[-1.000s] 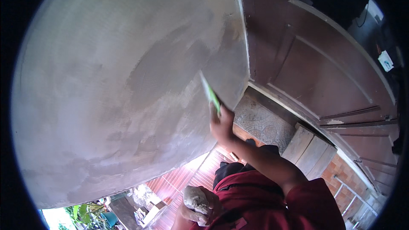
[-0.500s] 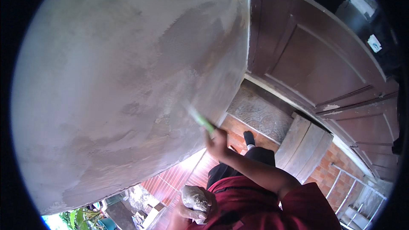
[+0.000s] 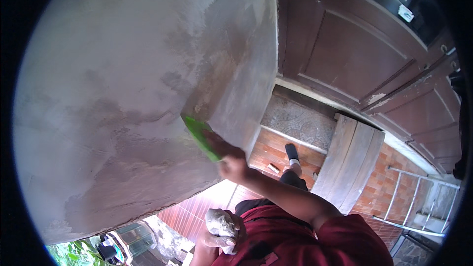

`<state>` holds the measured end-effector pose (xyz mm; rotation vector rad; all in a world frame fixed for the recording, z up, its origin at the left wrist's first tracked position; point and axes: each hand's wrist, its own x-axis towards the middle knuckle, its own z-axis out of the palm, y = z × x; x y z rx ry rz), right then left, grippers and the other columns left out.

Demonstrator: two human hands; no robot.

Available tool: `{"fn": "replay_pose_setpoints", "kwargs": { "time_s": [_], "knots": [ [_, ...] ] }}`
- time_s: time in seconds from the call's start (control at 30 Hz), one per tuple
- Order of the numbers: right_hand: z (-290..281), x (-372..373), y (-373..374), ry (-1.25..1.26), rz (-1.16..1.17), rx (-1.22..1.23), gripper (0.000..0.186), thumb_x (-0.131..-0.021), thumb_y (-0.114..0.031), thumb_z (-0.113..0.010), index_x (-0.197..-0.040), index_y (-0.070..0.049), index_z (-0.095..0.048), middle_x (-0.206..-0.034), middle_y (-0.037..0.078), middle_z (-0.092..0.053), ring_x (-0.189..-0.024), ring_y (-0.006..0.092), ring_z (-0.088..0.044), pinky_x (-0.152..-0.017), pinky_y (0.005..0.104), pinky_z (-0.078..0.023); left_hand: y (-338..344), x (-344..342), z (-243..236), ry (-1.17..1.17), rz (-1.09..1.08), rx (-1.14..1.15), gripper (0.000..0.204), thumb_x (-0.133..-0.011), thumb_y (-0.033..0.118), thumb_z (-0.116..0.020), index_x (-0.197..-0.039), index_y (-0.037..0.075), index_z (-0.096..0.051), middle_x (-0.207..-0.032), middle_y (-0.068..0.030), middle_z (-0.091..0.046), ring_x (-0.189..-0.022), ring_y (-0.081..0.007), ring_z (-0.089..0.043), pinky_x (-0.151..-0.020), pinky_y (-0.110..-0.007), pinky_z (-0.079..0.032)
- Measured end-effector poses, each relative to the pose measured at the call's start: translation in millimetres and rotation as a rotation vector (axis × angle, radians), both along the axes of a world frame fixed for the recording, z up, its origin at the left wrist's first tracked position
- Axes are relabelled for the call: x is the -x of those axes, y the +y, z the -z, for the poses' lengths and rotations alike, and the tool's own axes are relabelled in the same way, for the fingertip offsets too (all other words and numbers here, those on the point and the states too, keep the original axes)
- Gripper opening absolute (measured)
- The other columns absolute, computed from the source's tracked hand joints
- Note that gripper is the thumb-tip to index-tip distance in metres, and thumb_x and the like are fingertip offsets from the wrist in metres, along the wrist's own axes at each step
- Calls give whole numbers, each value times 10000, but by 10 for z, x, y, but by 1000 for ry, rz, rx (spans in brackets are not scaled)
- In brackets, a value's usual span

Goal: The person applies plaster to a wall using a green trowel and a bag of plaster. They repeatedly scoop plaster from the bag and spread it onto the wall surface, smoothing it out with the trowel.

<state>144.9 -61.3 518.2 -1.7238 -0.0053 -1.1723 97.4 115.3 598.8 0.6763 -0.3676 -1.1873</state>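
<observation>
Below, left fingers grasp a whitish, lumpy mass beside the maroon shirt; right fingers clutch a flat green tool against the patchy grey wall. Beyond lie orange floor tiles, wooden planks, a panelled brown door.

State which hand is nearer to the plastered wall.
Right. The right hand is close to the plastered wall, holding a green spreader against it; the left hand is farther off, holding a whitish lump by the maroon shirt.
</observation>
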Motion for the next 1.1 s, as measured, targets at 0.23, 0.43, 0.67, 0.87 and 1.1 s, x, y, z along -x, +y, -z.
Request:
{"fn": "replay_pose_setpoints", "kwargs": {
  "time_s": [0.23,0.43,0.67,0.87,1.1],
  "knots": [
    [-293,-393,-505,95,296,-348,333,-826,44,-589,-1157,20,-601,-987,193,-644,-842,189,-628,-699,284,-487,225,-20,-97,-11,-43,81,356,-611,-16,-798,-904,-71,-604,-731,-157,-614,-608,-289,-593,-545,-401,-476],
    [-311,-238,427,49,123,-35,666,-681,180,-533,-1325,24,-471,-1377,258,-436,-1267,331,-468,-1046,372,-413,307,-13,-158,132,43,82,357,-604,-22,-790,-902,-69,-600,-720,-161,-606,-634,-295,-591,-578,-402,-472],
    [-449,157,95,32,222,-193,277,-896,25,-567,-1168,55,-604,-1161,233,-631,-1002,202,-650,-836,282,-507,273,-149,-178,-24,119,162,304,-640,12,-789,-870,-62,-605,-718,-161,-619,-649,-291,-599,-594,-401,-471],
    [-678,-255,688,61,122,-6,565,-715,151,-553,-1267,33,-530,-1368,251,-460,-1277,364,-455,-1048,401,-409,334,-70,-313,58,127,237,276,-659,17,-786,-856,-61,-608,-694,-162,-617,-618,-289,-594,-579,-399,-468],
    [-561,298,645,-87,-109,0,579,-718,195,-523,-1268,17,-539,-1347,237,-491,-1264,350,-477,-1056,414,-405,440,-86,-246,-72,119,342,257,-665,-3,-781,-847,-60,-609,-673,-167,-609,-586,-286,-592,-545,-407,-487]
  ]
}}
